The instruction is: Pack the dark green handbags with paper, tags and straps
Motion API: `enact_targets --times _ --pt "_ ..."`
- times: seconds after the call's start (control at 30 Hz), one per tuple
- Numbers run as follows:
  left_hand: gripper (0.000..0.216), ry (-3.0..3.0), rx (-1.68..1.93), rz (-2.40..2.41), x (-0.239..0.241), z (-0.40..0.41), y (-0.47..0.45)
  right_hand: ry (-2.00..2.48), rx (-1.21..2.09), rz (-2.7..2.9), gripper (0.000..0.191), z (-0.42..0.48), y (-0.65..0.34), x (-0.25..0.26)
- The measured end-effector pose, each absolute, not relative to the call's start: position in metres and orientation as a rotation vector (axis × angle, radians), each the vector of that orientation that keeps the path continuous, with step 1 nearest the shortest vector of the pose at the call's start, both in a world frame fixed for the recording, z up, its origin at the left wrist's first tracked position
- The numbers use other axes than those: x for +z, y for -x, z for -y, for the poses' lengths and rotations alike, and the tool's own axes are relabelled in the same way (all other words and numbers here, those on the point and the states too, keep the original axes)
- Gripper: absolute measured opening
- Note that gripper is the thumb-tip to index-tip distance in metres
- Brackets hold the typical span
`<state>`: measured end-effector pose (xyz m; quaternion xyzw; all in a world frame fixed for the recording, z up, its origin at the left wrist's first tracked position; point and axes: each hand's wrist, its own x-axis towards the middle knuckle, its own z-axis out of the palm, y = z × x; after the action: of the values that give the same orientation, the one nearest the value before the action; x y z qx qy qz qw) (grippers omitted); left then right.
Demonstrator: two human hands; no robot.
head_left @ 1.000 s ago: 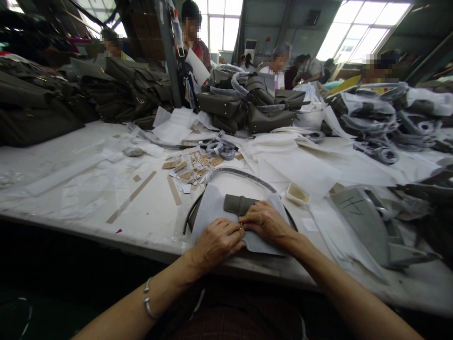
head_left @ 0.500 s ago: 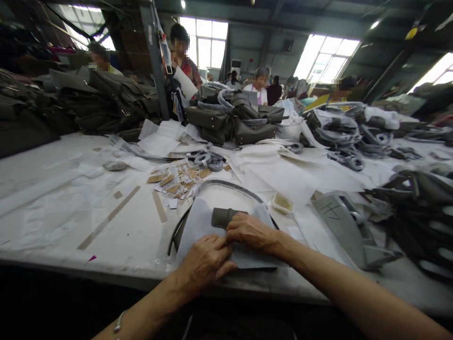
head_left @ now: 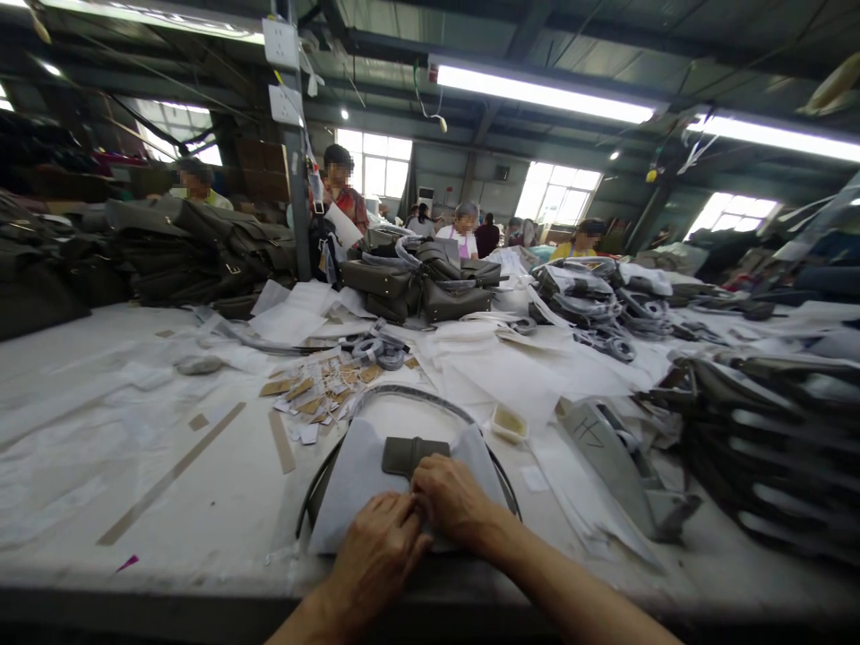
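A grey felt-like sheet (head_left: pixel 349 488) lies at the near edge of the white table (head_left: pixel 134 448), wrapped round an olive-grey leather bag whose flap (head_left: pixel 409 455) shows above it. A thin grey strap (head_left: pixel 403 394) arcs behind the sheet. My left hand (head_left: pixel 377 551) and my right hand (head_left: pixel 451 500) meet on the sheet just below the flap. Both have their fingers curled and pressed together at one spot on the bag. What they pinch there is hidden.
Small tan tags (head_left: pixel 315 394) lie scattered behind the bag, and a small tray (head_left: pixel 509 423) stands to the right. White paper sheets (head_left: pixel 537 358) cover the middle. Stacks of olive bags (head_left: pixel 417 278) and straps (head_left: pixel 759 421) ring the table. Several people work at the far side.
The camera has tilted upward, so the table and hands sit lower in view and the ceiling lights show. Both hands stay together at the same spot on the bag.
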<state>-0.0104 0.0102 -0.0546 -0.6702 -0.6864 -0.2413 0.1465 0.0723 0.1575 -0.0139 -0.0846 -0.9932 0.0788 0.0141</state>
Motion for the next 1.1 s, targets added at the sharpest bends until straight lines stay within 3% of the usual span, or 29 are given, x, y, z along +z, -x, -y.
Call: enact_targets --times 0.3,0.67,1.1 --pt "0.036 1.942 -0.564 1.633 -0.063 0.003 0.012 0.388 0.448 2.939 0.012 -0.153 -0.075 -0.020" --pt "0.036 1.860 -0.545 1.704 -0.073 0.002 0.005 0.335 0.281 2.939 0.024 -0.161 -0.110 -0.012" --pt "0.040 1.776 -0.420 1.526 -0.068 0.001 0.015 0.419 0.448 2.748 0.026 -0.160 -0.117 -0.039"
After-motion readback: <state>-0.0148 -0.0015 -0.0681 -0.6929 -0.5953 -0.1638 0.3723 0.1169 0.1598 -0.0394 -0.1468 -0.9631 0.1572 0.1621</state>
